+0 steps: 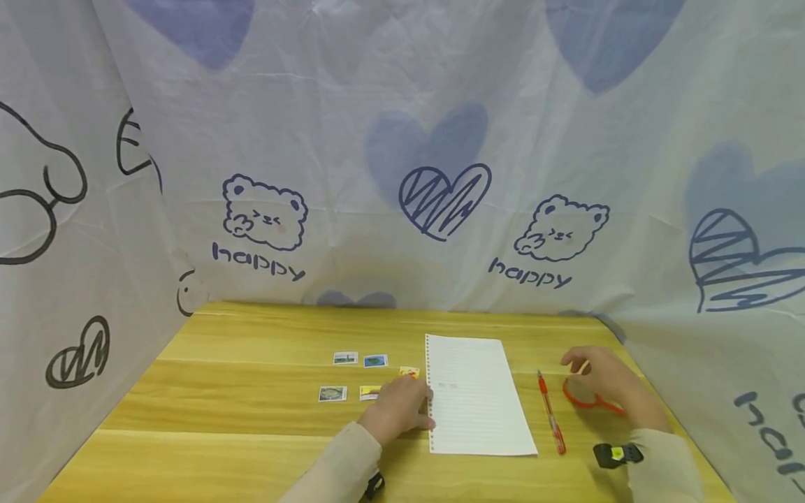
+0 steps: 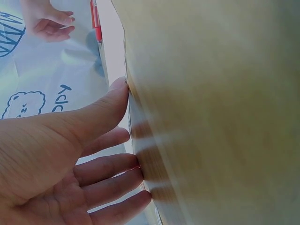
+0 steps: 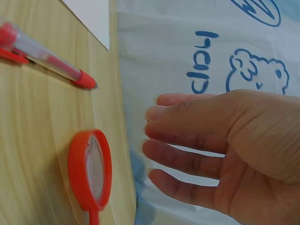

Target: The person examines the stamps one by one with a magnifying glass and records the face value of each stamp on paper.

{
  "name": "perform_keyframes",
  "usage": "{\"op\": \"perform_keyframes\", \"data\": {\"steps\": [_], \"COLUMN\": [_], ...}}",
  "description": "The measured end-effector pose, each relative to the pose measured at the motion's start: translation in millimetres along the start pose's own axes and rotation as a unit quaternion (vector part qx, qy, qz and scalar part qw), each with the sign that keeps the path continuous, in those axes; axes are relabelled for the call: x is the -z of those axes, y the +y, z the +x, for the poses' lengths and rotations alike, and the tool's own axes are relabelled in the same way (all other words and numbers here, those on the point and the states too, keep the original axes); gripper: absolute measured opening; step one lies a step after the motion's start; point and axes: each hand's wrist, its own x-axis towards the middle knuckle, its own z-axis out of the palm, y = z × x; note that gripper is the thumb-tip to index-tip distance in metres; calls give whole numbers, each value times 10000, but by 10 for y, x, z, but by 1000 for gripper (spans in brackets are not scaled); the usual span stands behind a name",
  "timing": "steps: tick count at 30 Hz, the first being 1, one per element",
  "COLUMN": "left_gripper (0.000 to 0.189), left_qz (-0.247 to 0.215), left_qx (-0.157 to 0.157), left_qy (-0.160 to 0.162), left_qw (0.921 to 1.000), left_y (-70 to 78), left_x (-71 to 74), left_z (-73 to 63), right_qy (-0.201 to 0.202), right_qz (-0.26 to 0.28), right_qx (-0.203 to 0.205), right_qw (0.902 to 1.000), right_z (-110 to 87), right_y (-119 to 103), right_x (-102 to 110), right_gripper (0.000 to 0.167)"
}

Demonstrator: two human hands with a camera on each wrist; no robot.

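Observation:
My left hand [image 1: 397, 407] rests beside the left, perforated edge of a lined white sheet of paper [image 1: 481, 402]. In the left wrist view its fingers are loosely extended, with the tips at the paper's edge. My right hand [image 1: 606, 381] hovers over a red-rimmed magnifying glass [image 3: 74, 171] and is apart from it; the right wrist view shows loosely bent fingers with nothing between them. A red pen [image 1: 550, 413] lies between the paper and the magnifying glass. Left of the paper lie several postage stamps [image 1: 345, 358], one of them a yellow stamp [image 1: 370, 392] partly covered by my left hand.
The wooden table [image 1: 220, 398] carries all these things. White cloth [image 1: 352, 140] printed with hearts, bears and the word happy hangs behind the table and along both sides. Each wrist wears a dark strap [image 1: 618, 455].

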Motion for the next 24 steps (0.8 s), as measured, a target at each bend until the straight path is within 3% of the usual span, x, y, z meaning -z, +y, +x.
{"op": "perform_keyframes", "data": {"steps": [13, 24], "left_gripper": [43, 44], "left_qz": [-21, -24], "left_qx": [-42, -13], "left_qy": [-12, -42], "left_qw": [10000, 10000], "left_y": [-4, 0], "left_x": [10, 12], "left_z": [7, 3], "right_qy": [57, -75], "right_qz": [116, 157], "right_qx": [16, -444], "right_qw": [9999, 9989], "right_z": [-229, -329], "right_y": [324, 496], "right_x": [98, 104], "right_gripper": [21, 18]}}
